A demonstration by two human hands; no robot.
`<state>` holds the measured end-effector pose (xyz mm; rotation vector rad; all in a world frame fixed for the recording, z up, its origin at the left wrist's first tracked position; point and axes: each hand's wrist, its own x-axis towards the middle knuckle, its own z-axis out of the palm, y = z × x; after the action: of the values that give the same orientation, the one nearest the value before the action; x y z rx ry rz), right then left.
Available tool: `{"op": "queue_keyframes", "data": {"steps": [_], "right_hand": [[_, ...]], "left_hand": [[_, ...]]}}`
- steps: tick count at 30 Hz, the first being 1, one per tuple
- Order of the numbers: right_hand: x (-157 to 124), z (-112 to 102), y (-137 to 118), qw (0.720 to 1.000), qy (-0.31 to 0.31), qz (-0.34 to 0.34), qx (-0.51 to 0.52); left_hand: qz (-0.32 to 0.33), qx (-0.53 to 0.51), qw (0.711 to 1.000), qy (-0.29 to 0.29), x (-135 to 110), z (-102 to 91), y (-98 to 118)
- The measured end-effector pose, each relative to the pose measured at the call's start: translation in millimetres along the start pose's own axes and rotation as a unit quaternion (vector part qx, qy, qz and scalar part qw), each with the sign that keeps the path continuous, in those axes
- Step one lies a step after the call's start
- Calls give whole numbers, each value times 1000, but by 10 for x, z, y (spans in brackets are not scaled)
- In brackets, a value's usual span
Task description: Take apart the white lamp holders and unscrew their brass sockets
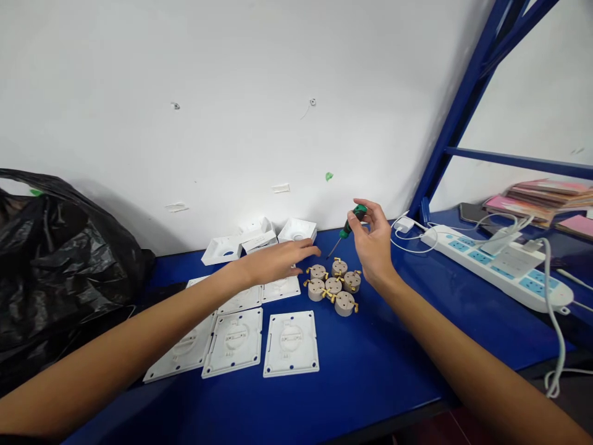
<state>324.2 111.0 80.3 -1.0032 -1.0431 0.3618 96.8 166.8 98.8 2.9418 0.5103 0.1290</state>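
My right hand [373,244] is raised over the blue table [380,358] and pinches a small green-handled screwdriver [348,229], its tip pointing down-left. My left hand [278,259] stretches flat with fingers extended and holds nothing, hovering just left of a cluster of several grey round socket inserts with brass contacts [334,285]. Beneath and in front of the left hand lie several white rectangular socket plates [291,343], face down.
White socket back boxes [259,240] sit by the wall. A black plastic bag [55,259] fills the left side. At the right lie a white power strip [495,262] with cables, a stack of books [542,198] and a blue shelf frame [467,93].
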Motion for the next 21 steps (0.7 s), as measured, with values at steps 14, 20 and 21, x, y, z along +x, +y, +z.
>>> {"op": "queue_keyframes", "data": {"steps": [14, 20, 21], "right_hand": [[-68, 37, -36, 998, -54, -38, -3], [-131, 46, -98, 993, -90, -74, -1], [-142, 48, -118, 993, -87, -79, 1]], "left_hand": [[-45, -52, 996, 53, -47, -5, 136], [-76, -2, 991, 112, -653, 125, 710], [-63, 18, 992, 112, -760, 183, 824]]}}
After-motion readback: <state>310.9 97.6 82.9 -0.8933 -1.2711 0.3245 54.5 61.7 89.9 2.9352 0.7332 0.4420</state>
